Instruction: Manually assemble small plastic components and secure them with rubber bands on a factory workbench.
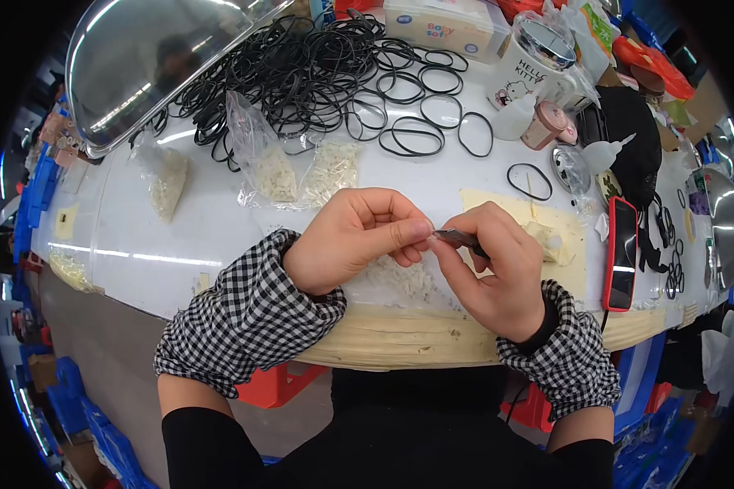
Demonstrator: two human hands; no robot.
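Above loose, small whitish pieces [409,281] on a glossy white table [126,224], the left hand [359,238] is pinching a tiny, unidentifiable piece [431,232] against a slim dark metal tool [460,238] the right hand [497,273] is gripping, seemingly mid-piece, many apparently remaining, finished ones indistinguishable

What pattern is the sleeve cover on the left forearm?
The left sleeve cover is black-and-white checked; the head view shows it best.
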